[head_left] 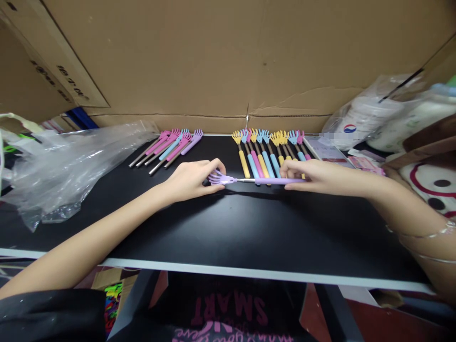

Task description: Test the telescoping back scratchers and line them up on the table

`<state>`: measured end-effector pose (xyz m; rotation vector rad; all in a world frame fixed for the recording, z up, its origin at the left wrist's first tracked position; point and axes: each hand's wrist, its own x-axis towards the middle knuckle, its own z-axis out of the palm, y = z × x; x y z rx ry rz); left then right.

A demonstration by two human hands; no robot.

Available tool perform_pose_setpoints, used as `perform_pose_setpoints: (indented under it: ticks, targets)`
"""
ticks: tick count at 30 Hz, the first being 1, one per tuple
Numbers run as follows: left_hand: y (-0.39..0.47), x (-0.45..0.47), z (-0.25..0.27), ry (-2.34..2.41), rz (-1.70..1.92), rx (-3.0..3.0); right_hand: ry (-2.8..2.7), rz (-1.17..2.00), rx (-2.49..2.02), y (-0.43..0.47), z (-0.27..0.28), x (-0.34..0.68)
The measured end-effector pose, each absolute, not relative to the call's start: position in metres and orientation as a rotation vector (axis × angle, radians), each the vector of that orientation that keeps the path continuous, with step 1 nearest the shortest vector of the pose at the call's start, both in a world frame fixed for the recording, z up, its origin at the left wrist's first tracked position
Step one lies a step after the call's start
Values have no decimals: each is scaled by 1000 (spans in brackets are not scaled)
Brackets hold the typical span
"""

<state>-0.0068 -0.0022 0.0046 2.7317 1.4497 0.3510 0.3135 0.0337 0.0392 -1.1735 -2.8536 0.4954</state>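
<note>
A lilac back scratcher (274, 181) is held level above the black table by both of my hands. My left hand (197, 179) pinches its claw-shaped head. Fingers of my right hand (313, 175) are closed around the far end of its handle. Between head and handle a short piece of metal rod shows. Just behind my right hand lies a row of back scratchers (265, 159) with yellow, blue and pink grips, heads pointing away. Behind my left hand lies a smaller group of pink, blue and lilac scratcher parts (174, 145), several with bare metal rods.
Crumpled clear plastic bags (71, 166) cover the table's left side. At the right stand a bagged cup (370, 118), a flat box (326, 149) and a plush toy (431, 183). A cardboard wall (213, 57) closes off the back; a pale edge (228, 270) borders the front.
</note>
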Motion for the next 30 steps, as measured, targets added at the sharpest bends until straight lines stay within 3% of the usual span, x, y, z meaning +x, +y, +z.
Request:
perform_pose_setpoints:
  ticks: [13, 30]
  targets:
    - [-1, -12, 0, 1228, 201, 2906, -3016, -3, -1192, 19, 23, 300]
    - [3, -21, 11, 1140, 80, 2794, -3068, 250, -1269, 20, 34, 297]
